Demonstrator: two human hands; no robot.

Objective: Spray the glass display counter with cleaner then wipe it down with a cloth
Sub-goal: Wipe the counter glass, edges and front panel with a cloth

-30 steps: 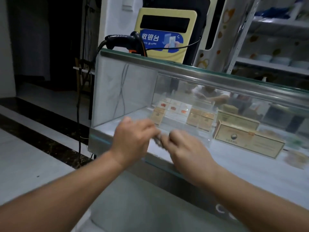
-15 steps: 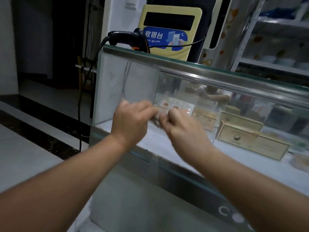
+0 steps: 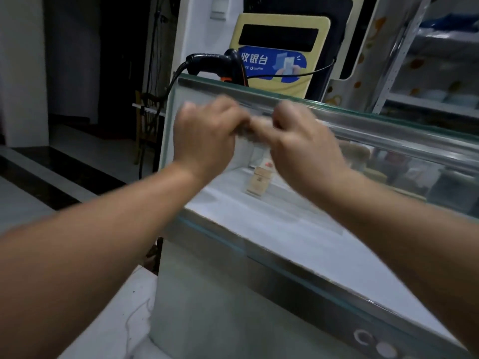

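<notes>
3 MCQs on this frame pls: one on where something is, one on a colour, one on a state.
1. Where is the barcode scanner?
A. On top of the glass counter, at its far left corner
B. On the floor
C. Inside the counter

2. What colour is the sign behind the scanner?
A. Red with a white panel
B. Yellow with a blue panel
C. All green

3. How are the left hand and right hand placed?
A. Far apart
B. Raised together by the counter's top edge
C. Resting on the floor

Answers: A, it sits on the top glass; B, yellow board, blue label; B, the hands nearly meet, blurred.
</notes>
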